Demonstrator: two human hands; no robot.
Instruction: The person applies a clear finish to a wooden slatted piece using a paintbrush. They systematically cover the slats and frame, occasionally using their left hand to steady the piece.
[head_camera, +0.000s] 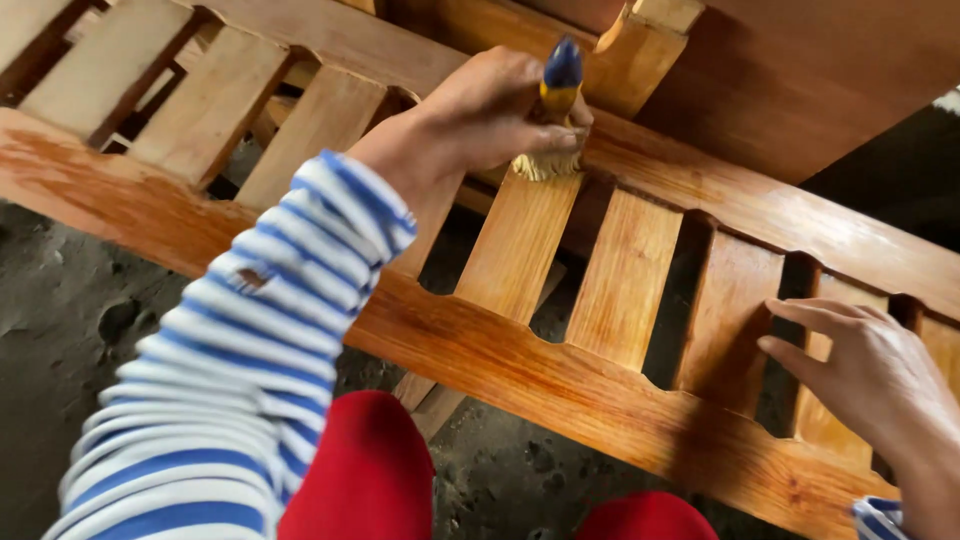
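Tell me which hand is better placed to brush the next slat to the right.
The left hand. It already grips the paintbrush, its bristles pressed on a slat right beside the next one. The right hand holds no brush; its open fingers rest on a slat further right, bracing the wooden frame.

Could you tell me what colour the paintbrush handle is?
Yellow with a dark blue end, seen in the head view: paintbrush handle.

You work in soft, even daylight that lights the wooden frame (560, 370) warmly. Its wet lower rail gives a mild sheen. Dim shadow fills the floor (60, 330) beneath. Your striped sleeve (250, 370) close to the camera looks slightly soft.
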